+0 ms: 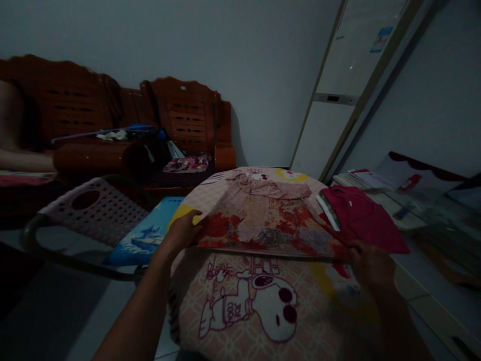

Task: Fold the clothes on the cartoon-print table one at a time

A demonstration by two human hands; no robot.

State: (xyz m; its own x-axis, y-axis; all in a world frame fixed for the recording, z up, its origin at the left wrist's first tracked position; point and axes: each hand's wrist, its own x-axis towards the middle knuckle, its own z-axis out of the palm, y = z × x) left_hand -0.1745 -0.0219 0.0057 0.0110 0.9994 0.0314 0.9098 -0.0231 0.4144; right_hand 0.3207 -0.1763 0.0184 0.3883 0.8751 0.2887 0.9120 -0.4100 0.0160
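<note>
A thin red, pink and grey patterned top (pixel 270 223) lies spread out in front of me, its bottom hem running across toward me. Its far end, a bunched pink part (pixel 278 188), looks like a sleeve or collar. My left hand (pixel 182 231) is closed at the left edge of the top, the fingertips partly hidden. At the lower right corner, my right hand (pixel 370 263) pinches the fabric between thumb and fingers. Under the top is a pink cloth (pixel 233 326) with a cartoon dog print, covering a rounded surface.
Folded garments, magenta on top (pixel 364 215), sit at the right. Beyond them is a glass-topped cabinet (pixel 432 210) with papers. A woven chair (pixel 101 210) holding a blue bag (pixel 148 235) stands left. Behind are wooden sofas (pixel 184 115) and another person's arm (pixel 26 161).
</note>
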